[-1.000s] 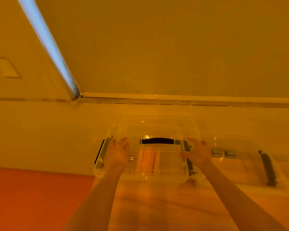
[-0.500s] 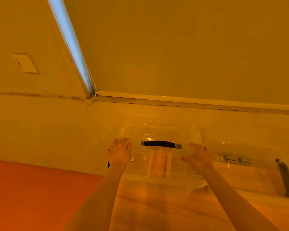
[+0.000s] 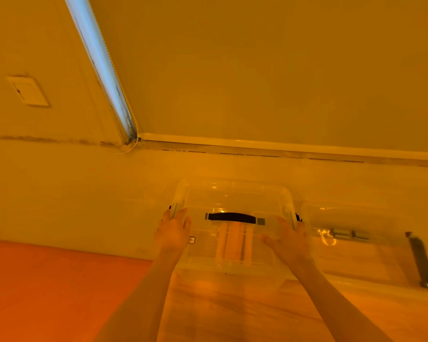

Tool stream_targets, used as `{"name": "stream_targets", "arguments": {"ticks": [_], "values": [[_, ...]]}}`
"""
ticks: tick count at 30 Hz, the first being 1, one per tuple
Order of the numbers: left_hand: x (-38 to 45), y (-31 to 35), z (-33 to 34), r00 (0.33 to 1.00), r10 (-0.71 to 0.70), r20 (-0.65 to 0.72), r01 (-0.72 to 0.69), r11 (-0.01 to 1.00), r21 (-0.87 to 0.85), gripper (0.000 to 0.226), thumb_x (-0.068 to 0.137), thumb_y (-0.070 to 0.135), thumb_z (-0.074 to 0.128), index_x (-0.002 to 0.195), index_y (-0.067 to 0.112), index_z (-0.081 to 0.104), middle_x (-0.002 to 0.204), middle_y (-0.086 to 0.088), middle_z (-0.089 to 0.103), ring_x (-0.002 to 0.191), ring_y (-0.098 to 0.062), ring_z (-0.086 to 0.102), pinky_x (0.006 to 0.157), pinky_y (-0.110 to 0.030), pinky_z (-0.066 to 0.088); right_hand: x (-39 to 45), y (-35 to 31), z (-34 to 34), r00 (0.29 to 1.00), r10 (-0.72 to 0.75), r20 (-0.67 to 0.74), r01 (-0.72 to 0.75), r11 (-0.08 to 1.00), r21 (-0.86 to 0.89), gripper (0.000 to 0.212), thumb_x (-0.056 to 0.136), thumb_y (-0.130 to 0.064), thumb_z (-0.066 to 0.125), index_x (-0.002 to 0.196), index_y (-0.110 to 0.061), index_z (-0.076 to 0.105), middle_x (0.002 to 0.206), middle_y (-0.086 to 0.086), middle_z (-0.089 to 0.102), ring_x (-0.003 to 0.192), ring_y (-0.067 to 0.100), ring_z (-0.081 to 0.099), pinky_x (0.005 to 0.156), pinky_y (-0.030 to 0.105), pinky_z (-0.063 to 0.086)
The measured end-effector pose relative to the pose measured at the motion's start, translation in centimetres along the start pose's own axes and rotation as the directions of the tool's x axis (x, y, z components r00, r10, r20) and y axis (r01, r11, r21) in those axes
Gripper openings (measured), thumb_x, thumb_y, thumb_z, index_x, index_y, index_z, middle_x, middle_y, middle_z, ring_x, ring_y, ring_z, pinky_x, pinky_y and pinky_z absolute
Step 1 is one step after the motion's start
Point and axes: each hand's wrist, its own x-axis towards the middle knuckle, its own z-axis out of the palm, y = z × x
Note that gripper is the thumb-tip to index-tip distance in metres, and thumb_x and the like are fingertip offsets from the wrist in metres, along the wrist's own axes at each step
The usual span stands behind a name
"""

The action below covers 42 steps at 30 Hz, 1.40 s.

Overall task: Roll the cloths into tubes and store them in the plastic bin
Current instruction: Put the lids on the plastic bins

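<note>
My left hand (image 3: 172,234) and right hand (image 3: 290,239) sit at either end of the clear plastic bin (image 3: 232,198), fingers curled over its side edges, one hand per side so the lid seats evenly, I judge. Inside the bin, below its black handle (image 3: 232,216), the rolled cloths (image 3: 233,243) lie side by side, so storing looks nearly finished. Right of the bin rests a second clear container (image 3: 371,253). Beyond the bin runs a wall ledge (image 3: 282,144).
</note>
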Motion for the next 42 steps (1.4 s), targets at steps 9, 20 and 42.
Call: {"name": "stream_targets", "arguments": {"ticks": [9,20,42], "values": [[0.8,-0.5,0.7,1.000,0.025,-0.015,-0.025,1.000,-0.001,0.042,0.095,0.049,0.040,0.132,0.033,0.050,0.135,-0.010,0.046,0.112,-0.026,0.054,0.087,-0.044,0.052,-0.5,-0.3,0.2,0.999,-0.014,-0.031,0.011,0.996,-0.089,0.090,0.077,-0.077,0.044,0.150,-0.034,0.015,0.157,0.016,0.005,0.144,0.037,0.010,0.112,0.052,0.024],[-1.2,6.3,1.0,0.938,0.342,0.057,-0.346,0.916,0.205,0.049,0.098,0.050,0.028,0.145,0.036,0.027,0.159,-0.008,0.005,0.145,-0.029,0.003,0.116,-0.045,0.006,-0.2,0.1,0.1,0.999,-0.035,-0.041,0.033,0.998,-0.048,0.093,0.076,-0.074,0.050,0.150,-0.033,0.011,0.157,0.016,0.010,0.142,0.038,0.016,0.109,0.051,0.029],[-2.7,17.2,7.4,0.903,0.363,0.229,-0.413,0.881,0.233,0.053,0.095,0.059,0.014,0.146,0.044,0.010,0.159,-0.001,-0.002,0.145,-0.025,-0.006,0.116,-0.052,-0.002,6.9,5.5,0.1,0.948,-0.315,0.037,0.303,0.934,0.189,0.081,0.071,-0.089,0.011,0.144,-0.054,0.004,0.159,0.003,-0.009,0.145,0.028,-0.011,0.114,0.056,0.002]]}}
